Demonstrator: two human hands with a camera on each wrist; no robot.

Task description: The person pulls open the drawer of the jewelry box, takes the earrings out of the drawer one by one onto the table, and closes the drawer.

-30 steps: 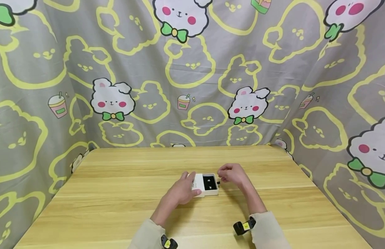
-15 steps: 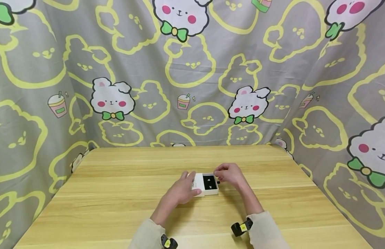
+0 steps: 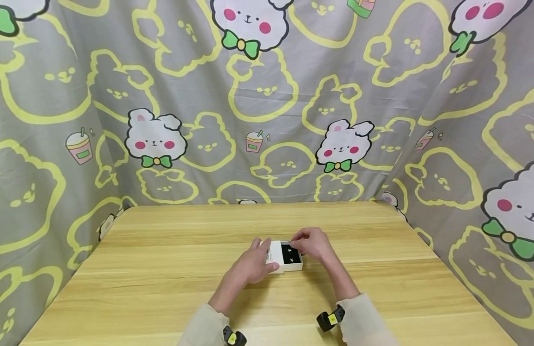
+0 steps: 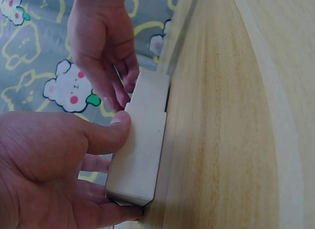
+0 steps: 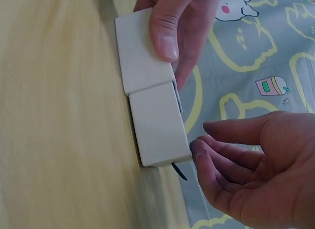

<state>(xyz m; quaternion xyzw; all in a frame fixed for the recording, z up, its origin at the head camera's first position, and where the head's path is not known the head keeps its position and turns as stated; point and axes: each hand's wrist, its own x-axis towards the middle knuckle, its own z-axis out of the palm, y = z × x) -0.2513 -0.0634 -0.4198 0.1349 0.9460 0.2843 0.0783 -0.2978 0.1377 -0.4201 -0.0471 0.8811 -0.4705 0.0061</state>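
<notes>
A small white drawer-style jewelry box [image 3: 276, 250] lies on the wooden table, its inner tray [image 5: 160, 126] slid partway out to the right. Two small star-shaped earrings [image 3: 289, 250] sit on the black insert [image 3: 286, 259] inside. My left hand [image 3: 253, 263] grips the outer sleeve, thumb on the near side and fingers round the far side. Over the tray's right end, my right hand [image 3: 312, 242] has loosely bent fingers, the tips at the insert's far right corner. From the end of the tray a black pull tab [image 5: 179, 171] sticks out.
The wooden table [image 3: 172, 250] spreads out on all sides of the box. A grey curtain [image 3: 267, 120] with yellow outlines and white rabbits hangs behind it and at both sides. Each wrist carries a small black camera [image 3: 330, 319] by a beige sleeve [image 3: 363, 319].
My right hand has moved left, from beside the pull tab to over the tray's right end. The left hand and the box have stayed in place.
</notes>
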